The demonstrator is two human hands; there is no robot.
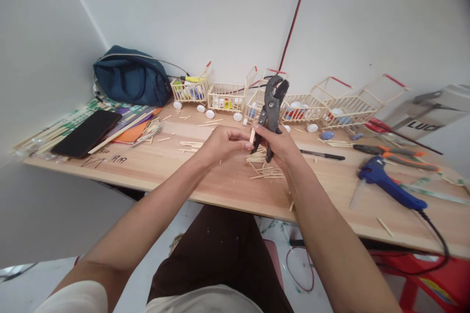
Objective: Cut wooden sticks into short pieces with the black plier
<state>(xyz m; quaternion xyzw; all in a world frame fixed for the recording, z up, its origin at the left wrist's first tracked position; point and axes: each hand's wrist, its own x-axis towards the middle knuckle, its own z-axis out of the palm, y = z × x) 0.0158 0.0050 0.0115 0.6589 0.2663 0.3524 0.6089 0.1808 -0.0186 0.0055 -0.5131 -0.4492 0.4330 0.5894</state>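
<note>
My right hand [278, 143] is wrapped round the handles of a black cutter [272, 105], whose jaws point up and away from me. Just left of it, my left hand [232, 143] pinches short wooden sticks [252, 135] upright between thumb and fingers, close to the cutter's handles. Under both hands lies a loose pile of cut sticks [267, 172] on the wooden table [227, 183]. More short sticks [191, 145] lie left of my left hand.
Several small stick carts [226, 97] on wheels line the wall. A blue bag [132, 76] and a phone [87, 133] are at the left. A black pen [323, 155], pliers [396, 151] and a blue glue gun [391, 183] with a cord lie right.
</note>
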